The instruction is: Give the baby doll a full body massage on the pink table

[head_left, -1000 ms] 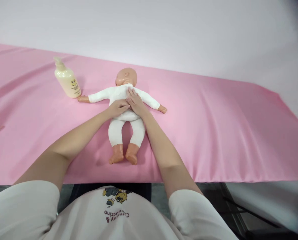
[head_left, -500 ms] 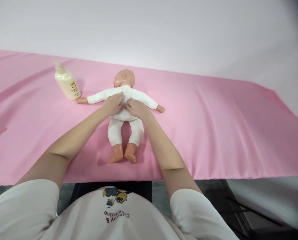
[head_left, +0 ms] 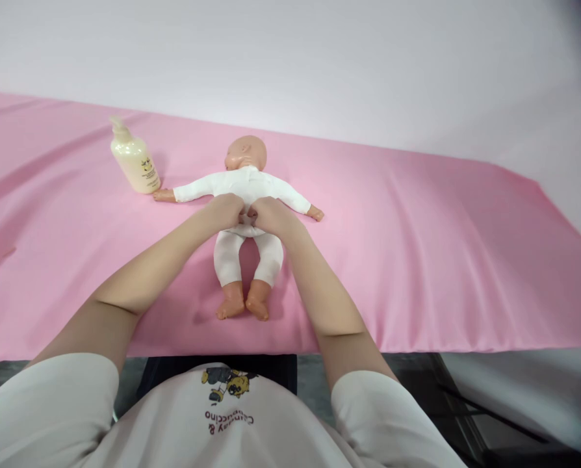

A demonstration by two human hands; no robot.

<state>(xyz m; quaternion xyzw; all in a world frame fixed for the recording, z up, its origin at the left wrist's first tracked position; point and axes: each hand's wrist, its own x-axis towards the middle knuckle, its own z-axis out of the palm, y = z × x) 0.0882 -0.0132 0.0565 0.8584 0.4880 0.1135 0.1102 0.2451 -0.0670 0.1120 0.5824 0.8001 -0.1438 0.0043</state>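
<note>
A baby doll in a white long-sleeved suit lies face down, its head turned to the left and its arms spread. On its lower back, my left hand is closed, with the fingers curled in and the thumb near the middle. Close beside it, my right hand is likewise closed against the doll's back. Between the two hands the white cloth shows a little. The fingertips are mostly hidden, but both hands seem to pinch the doll's back. The doll's bare feet point toward me.
A cream pump bottle stands by the doll's left-pointing hand, almost touching it. Pink cloth with creases covers the table, whose front edge runs just before my body. Behind it rises a white wall.
My left hand has drawn back from the doll's upper back to its lower back, its stretched fingers now curled. My right hand has moved slightly down toward me and closed further.
</note>
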